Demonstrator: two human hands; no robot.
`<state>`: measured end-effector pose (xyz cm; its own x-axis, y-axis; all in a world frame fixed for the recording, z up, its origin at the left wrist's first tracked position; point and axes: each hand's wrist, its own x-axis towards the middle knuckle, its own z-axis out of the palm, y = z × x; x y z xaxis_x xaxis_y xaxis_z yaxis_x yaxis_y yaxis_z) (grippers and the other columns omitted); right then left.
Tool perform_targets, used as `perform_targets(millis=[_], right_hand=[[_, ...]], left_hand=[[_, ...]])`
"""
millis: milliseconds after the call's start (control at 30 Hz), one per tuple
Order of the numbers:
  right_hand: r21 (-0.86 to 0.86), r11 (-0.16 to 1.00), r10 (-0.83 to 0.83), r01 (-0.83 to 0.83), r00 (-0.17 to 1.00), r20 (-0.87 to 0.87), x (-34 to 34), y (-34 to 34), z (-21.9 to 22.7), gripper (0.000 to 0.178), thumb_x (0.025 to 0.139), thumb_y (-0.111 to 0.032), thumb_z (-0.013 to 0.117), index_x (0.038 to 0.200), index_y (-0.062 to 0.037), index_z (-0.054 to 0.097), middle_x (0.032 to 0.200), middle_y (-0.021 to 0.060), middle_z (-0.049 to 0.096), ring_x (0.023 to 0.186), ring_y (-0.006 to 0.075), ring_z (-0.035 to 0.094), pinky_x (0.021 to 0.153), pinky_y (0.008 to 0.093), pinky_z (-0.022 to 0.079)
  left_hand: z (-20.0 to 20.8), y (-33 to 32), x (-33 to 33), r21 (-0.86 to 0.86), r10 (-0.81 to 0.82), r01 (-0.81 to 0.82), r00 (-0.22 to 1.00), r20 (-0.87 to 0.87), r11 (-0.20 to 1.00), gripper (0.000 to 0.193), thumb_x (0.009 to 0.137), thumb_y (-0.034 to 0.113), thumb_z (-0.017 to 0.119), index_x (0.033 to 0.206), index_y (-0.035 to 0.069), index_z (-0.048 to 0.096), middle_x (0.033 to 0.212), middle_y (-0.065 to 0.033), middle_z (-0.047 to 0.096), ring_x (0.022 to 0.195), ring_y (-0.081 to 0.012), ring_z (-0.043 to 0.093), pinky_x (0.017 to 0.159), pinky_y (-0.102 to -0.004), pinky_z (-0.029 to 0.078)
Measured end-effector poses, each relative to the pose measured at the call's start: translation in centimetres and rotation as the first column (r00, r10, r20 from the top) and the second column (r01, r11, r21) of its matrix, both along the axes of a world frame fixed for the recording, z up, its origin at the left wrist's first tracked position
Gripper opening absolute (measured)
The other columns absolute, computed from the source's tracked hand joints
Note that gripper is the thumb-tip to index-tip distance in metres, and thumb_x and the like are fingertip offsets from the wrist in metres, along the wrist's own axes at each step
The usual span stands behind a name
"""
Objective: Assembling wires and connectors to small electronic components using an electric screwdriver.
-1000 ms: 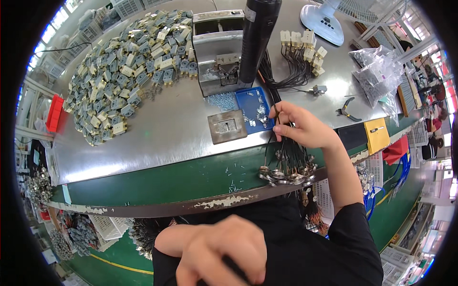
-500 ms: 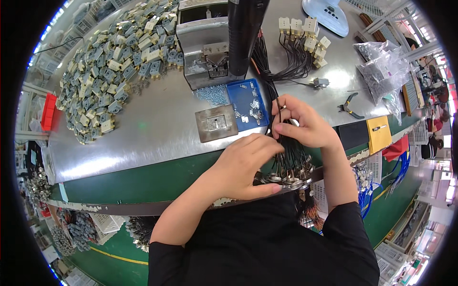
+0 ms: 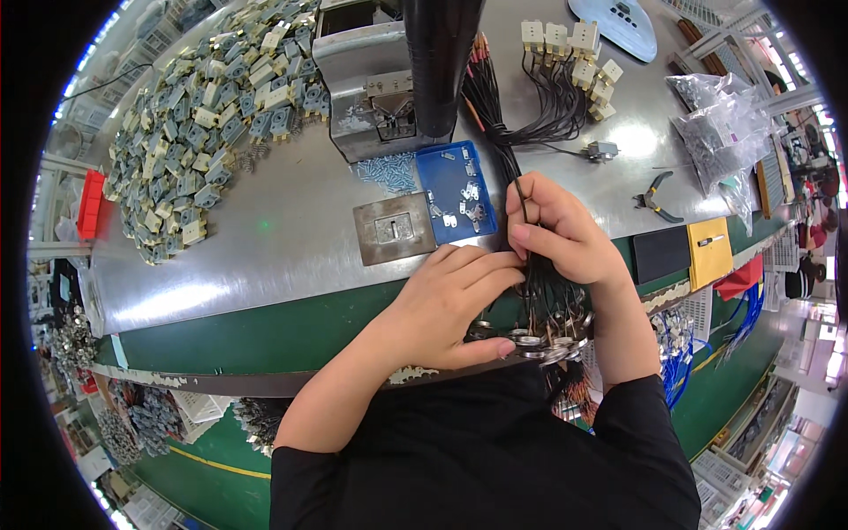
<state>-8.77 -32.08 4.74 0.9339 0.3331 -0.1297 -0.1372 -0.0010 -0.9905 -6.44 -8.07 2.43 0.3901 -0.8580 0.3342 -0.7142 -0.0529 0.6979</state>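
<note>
A long bundle of black cables [image 3: 505,163] runs down the table toward me, with silvery round metal ends [image 3: 549,346] gathered at the table's near edge. My right hand [image 3: 565,237] pinches a black cable of this bundle between thumb and fingers. Against the left side of the bundle lies my left hand [image 3: 446,305], fingers stretched out and thumb apart, its fingertips touching the cables just below the right hand. Left of the bundle are a blue tray [image 3: 451,231] with small metal parts and a flat metal plate [image 3: 371,234] with a slot.
Many grey and cream connector blocks [image 3: 199,141] are heaped at the left. A metal machine [image 3: 358,71] and black post [image 3: 439,71] stand ahead, beside blue screws [image 3: 389,172]. Cream connectors [image 3: 583,75], pliers [image 3: 655,199], a plastic bag [image 3: 720,124] and yellow pad [image 3: 711,261] lie right.
My left fingertips have shifted slightly up against the cables. The right hand keeps its pinch on the cable. The whole view has shifted a little.
</note>
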Motion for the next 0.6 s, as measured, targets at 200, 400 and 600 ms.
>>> perform_targets(millis=[200,400,600], right_hand=[[0.035,0.999,0.011,-0.013,0.998,0.057,0.0,-0.4,-0.2,0.027,0.101,-0.006,0.063,0.122,0.0005,0.048,0.084,0.0038,0.062,0.076,0.0112,0.059,0.072,0.0267,0.049],[-0.224,0.974,0.102,-0.047,0.965,0.240,0.5,-0.2,0.6,0.032,0.096,0.000,0.067,0.122,0.0014,0.050,0.082,0.0050,0.064,0.076,0.0117,0.062,0.072,0.0276,0.049],[-0.492,0.869,0.160,-0.053,0.971,0.179,0.7,0.5,1.8,0.029,0.097,0.000,0.066,0.121,0.0034,0.050,0.069,0.0028,0.060,0.067,0.0108,0.060,0.067,0.0273,0.047]], left_hand=[[-0.5,0.1,0.0,0.008,-0.020,0.020,1.000,0.007,1.000,0.070,0.077,0.052,0.080,0.130,0.009,0.065,0.140,-0.0102,0.060,0.122,-0.0326,0.057,0.106,-0.0469,0.043],[-0.6,0.2,-0.2,0.013,0.000,-0.001,1.000,0.018,1.000,0.067,0.074,0.055,0.082,0.123,0.011,0.071,0.137,-0.0111,0.059,0.122,-0.0336,0.057,0.105,-0.0471,0.044],[-0.5,0.0,0.2,0.027,0.011,-0.014,0.994,0.105,1.000,0.069,0.067,0.059,0.084,0.115,0.011,0.074,0.126,-0.0127,0.060,0.114,-0.0329,0.060,0.097,-0.0453,0.050]])
